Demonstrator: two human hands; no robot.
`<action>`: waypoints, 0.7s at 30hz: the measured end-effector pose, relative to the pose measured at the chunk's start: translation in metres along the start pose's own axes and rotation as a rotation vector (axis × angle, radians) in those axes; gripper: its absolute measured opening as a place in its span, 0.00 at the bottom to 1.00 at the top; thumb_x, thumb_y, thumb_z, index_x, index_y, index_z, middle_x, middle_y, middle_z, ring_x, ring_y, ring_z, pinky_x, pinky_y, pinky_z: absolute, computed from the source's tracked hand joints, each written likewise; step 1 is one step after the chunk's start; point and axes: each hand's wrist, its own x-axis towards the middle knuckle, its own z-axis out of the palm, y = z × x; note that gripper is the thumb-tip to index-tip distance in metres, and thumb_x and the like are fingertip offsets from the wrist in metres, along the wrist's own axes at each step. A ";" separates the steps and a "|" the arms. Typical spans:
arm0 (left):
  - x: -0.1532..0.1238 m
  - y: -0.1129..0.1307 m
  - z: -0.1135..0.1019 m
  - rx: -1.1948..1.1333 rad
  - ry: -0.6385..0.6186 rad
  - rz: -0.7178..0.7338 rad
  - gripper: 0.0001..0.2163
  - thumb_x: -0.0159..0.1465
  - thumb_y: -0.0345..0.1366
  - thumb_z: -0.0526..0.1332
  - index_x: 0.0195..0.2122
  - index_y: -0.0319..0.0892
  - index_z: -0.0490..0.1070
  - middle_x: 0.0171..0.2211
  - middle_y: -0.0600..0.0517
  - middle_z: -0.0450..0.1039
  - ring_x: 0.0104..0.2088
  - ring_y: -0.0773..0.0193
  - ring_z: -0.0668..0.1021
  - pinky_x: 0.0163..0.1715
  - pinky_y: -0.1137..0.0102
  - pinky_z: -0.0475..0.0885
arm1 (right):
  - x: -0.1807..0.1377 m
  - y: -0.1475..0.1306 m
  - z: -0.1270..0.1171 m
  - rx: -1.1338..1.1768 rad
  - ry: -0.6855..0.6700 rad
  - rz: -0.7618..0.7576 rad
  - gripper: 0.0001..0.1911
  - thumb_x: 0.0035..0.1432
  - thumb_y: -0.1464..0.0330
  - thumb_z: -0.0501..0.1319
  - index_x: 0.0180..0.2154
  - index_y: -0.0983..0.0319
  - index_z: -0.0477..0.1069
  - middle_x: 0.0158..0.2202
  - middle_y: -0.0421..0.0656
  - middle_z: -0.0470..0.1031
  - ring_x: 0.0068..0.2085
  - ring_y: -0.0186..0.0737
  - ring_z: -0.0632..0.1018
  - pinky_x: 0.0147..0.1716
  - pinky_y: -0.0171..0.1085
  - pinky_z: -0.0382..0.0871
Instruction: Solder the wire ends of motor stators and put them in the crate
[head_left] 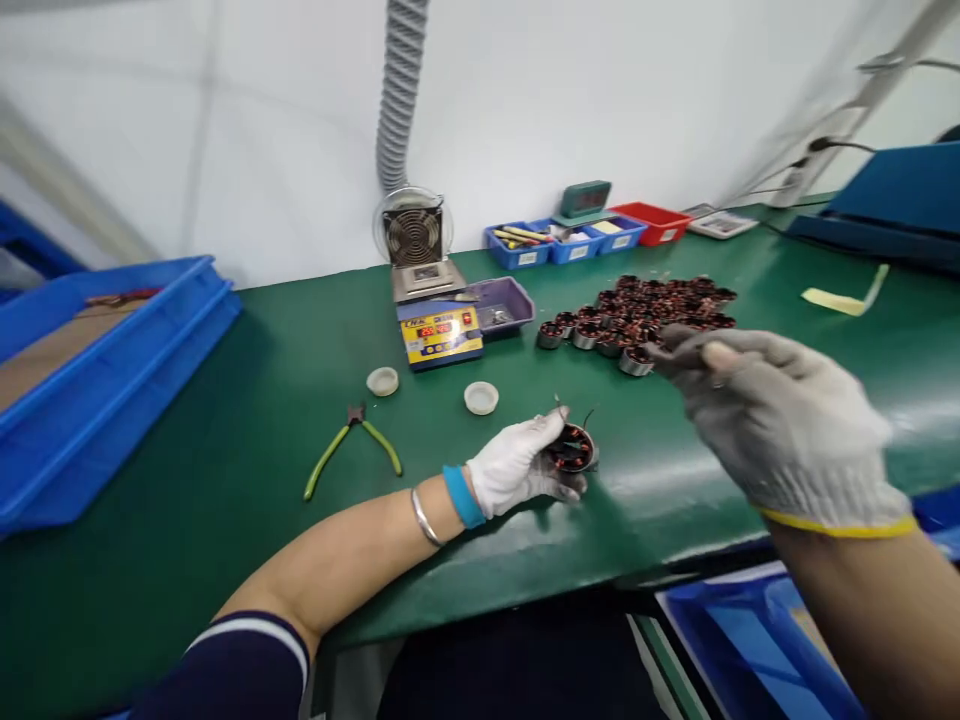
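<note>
My left hand [521,465], in a white glove, rests on the green bench [247,430] and is closed round a small round copper-wound coil [574,447] with thin wire ends sticking up. My right hand [780,420], also gloved, is raised to the right of it, blurred, with the fingers curled together near the pile of similar coils [645,312]; whether it holds anything does not show.
Green-handled cutters [352,445] lie left of my hand. Two small white cups [481,397] [382,381], a solder station [439,333], a fume fan [413,236], a purple tray [508,305], small parts bins [570,240] and a big blue crate [97,360] stand around.
</note>
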 end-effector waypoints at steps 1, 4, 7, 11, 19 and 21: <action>0.002 0.001 -0.002 -0.018 0.019 -0.004 0.22 0.59 0.55 0.68 0.34 0.38 0.73 0.30 0.48 0.76 0.23 0.66 0.77 0.24 0.71 0.73 | 0.003 0.006 -0.001 -0.001 0.023 0.057 0.09 0.51 0.60 0.68 0.30 0.57 0.74 0.39 0.48 0.81 0.39 0.45 0.82 0.41 0.46 0.76; 0.005 0.001 -0.003 -0.070 0.088 -0.003 0.20 0.60 0.52 0.69 0.34 0.38 0.72 0.30 0.49 0.75 0.24 0.64 0.78 0.26 0.69 0.74 | 0.003 0.020 -0.003 -0.262 -0.193 0.116 0.15 0.46 0.56 0.71 0.33 0.58 0.77 0.39 0.49 0.82 0.39 0.48 0.82 0.41 0.47 0.77; 0.005 0.001 -0.001 -0.085 0.155 0.017 0.17 0.61 0.49 0.68 0.34 0.38 0.72 0.29 0.49 0.75 0.24 0.64 0.78 0.26 0.69 0.74 | -0.005 0.027 0.001 -0.537 -0.344 -0.059 0.19 0.48 0.54 0.68 0.39 0.58 0.78 0.43 0.47 0.81 0.44 0.51 0.81 0.45 0.51 0.77; 0.007 -0.001 -0.001 -0.023 0.176 0.016 0.16 0.62 0.47 0.67 0.32 0.37 0.71 0.26 0.50 0.74 0.23 0.64 0.79 0.25 0.71 0.73 | -0.012 0.025 0.014 -0.704 -0.281 -0.523 0.22 0.54 0.54 0.66 0.46 0.58 0.77 0.51 0.50 0.77 0.55 0.57 0.76 0.56 0.56 0.71; 0.007 -0.008 0.000 0.022 0.159 0.003 0.17 0.53 0.42 0.74 0.33 0.38 0.71 0.24 0.52 0.73 0.24 0.64 0.78 0.28 0.68 0.75 | -0.009 0.027 0.032 -0.754 -0.400 -0.788 0.08 0.62 0.64 0.60 0.32 0.57 0.76 0.36 0.43 0.80 0.54 0.55 0.76 0.58 0.62 0.64; 0.003 -0.001 0.006 -0.052 0.166 0.045 0.16 0.52 0.38 0.75 0.34 0.39 0.69 0.25 0.54 0.73 0.25 0.65 0.77 0.30 0.68 0.75 | -0.012 0.022 0.031 -0.788 -0.357 -0.823 0.05 0.60 0.67 0.60 0.32 0.57 0.74 0.34 0.42 0.79 0.54 0.54 0.76 0.61 0.64 0.58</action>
